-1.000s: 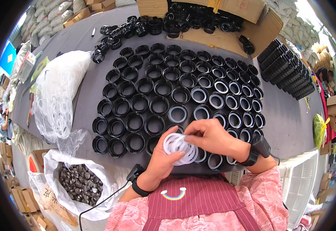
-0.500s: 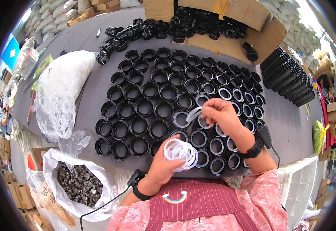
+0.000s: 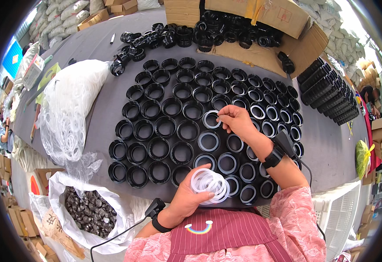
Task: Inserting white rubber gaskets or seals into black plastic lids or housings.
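Rows of round black collars (image 3: 182, 149) stand open side up on the grey table. Many on the right have a translucent white ring (image 3: 209, 142) lying in them. Close to the table's near edge, my left hand (image 3: 185, 197) grips a loose stack of white plastic rings (image 3: 203, 180), thumb across the front. Farther out, my right hand (image 3: 236, 121) pinches the right edge of a single white ring (image 3: 206, 119), which sits at the mouth of a black collar in the middle rows. The fingertips partly cover that collar.
A plastic bag of white rings (image 3: 71, 100) lies on the left. Below it stands a white sack of small dark parts (image 3: 84, 214). Black fittings (image 3: 151, 37) are heaped at the back beside a cardboard box (image 3: 283, 17). Stacked black collars (image 3: 328, 94) stand at right.
My right hand has moved left and slightly away from me, bringing the white ring from mid-air onto a black collar. The left hand with its stack has shifted slightly right and toward me.
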Demonstrator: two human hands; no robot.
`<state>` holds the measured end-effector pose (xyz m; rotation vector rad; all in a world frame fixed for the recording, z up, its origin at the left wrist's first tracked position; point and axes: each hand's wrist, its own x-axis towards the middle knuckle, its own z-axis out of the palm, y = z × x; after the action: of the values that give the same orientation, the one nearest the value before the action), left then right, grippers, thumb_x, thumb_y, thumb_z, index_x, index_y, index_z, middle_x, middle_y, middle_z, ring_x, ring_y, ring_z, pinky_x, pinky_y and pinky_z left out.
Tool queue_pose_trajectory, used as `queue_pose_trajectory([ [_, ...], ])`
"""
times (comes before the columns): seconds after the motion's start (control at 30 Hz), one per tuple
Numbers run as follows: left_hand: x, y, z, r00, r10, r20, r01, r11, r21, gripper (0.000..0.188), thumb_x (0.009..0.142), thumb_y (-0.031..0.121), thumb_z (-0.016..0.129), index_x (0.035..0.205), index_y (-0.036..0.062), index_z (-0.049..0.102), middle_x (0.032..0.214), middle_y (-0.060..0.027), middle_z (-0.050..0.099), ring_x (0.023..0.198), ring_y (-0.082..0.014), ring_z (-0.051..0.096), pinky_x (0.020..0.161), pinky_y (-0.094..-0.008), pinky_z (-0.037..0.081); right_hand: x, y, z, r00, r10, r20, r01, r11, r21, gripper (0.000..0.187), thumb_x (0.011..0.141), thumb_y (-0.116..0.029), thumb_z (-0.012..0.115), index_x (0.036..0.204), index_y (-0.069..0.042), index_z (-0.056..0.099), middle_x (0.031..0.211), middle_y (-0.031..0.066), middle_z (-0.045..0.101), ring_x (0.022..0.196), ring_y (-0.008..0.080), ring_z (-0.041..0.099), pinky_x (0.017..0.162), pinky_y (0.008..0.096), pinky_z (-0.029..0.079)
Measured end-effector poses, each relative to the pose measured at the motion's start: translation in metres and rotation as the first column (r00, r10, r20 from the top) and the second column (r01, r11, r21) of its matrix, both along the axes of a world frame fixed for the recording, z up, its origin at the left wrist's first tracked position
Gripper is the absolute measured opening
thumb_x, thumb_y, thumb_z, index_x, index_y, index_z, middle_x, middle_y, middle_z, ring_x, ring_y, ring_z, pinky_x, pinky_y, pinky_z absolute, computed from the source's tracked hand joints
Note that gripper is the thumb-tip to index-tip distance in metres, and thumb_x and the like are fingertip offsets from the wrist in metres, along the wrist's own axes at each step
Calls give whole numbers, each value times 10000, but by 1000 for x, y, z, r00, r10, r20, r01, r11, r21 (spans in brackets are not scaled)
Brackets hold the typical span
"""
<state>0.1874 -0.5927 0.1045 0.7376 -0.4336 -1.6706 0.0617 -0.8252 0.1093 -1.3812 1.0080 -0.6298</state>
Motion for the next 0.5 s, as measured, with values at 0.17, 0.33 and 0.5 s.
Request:
queue_pose_trajectory([
  [0.17, 0, 1, -1, 1000, 23, 17, -23, 1000, -12, 711, 692, -125, 647, 1327, 47, 379, 1147, -70, 525, 1084, -176, 537, 953, -327, 438, 1, -3, 2, 958, 41, -284, -93, 981, -173, 107, 803, -57, 603, 893, -2, 616, 729, 45, 637, 581, 82, 574, 490, 239, 457],
  [0.33, 1, -2, 0, 999, 50, 9, -50, 999, -22, 721, 690, -121, 650, 1332, 48, 370, 1151, -74, 522, 1088, -180, 535, 947, -333, 444, 2, 1, 9, 924, 24, -382, -199, 882, -427, 137, 795, -110, 636, 854, 13, 622, 678, 73, 620, 572, 119, 574, 514, 274, 456],
  [0.5, 1, -5, 4, 993, 117, 13, -116, 993, -37, 729, 685, -122, 649, 1335, 49, 367, 1167, -80, 520, 1095, -184, 532, 940, -342, 450, -1, 44, 45, 908, 66, -414, -282, 826, -488, 226, 780, -214, 672, 810, 6, 629, 635, 104, 593, 570, 163, 557, 552, 303, 458],
])
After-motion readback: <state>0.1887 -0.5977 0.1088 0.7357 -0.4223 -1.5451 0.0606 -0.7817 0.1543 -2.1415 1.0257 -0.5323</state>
